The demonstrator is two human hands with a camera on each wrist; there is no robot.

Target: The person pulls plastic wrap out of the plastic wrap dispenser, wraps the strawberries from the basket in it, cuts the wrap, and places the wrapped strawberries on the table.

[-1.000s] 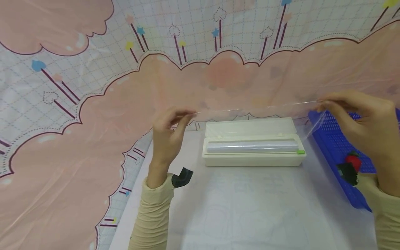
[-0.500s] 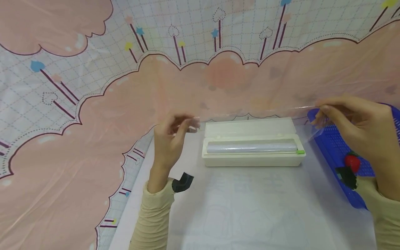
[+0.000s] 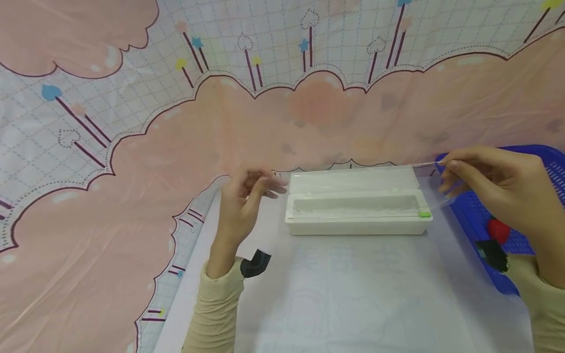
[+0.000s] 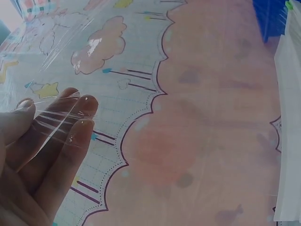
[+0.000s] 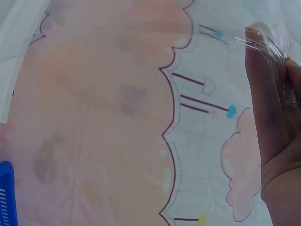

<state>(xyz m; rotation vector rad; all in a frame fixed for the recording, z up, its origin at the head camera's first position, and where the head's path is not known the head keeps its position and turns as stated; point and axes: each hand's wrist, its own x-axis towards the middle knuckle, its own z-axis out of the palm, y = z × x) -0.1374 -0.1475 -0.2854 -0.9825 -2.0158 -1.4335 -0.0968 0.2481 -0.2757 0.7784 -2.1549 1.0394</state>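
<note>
Clear cling film point(image 3: 421, 163) stretches between both hands, high over the table. My left hand point(image 3: 243, 201) pinches one corner between thumb and fingers; in the left wrist view, the film point(image 4: 61, 125) lies creased across the fingertips. The other corner is pinched by my right hand point(image 3: 507, 191), with gathered film point(image 5: 270, 44) at its fingertips in the right wrist view. Between and below the hands stands a long white cling film box point(image 3: 353, 226), its lid point(image 3: 353, 180) raised at the back. Its trough looks pale inside. A green slider point(image 3: 424, 214) sits at its front right corner.
At the right, partly behind my right hand, stands a blue plastic basket point(image 3: 469, 220) with a red strawberry point(image 3: 500, 230) in it. White covering lies over the table point(image 3: 344, 294). A pink cloud-patterned cloth point(image 3: 265, 122) spreads behind and to the left.
Both hands have come down, keeping the film between them; the left has also shifted slightly right. The pale roll seen earlier in the box no longer shows in the trough.
</note>
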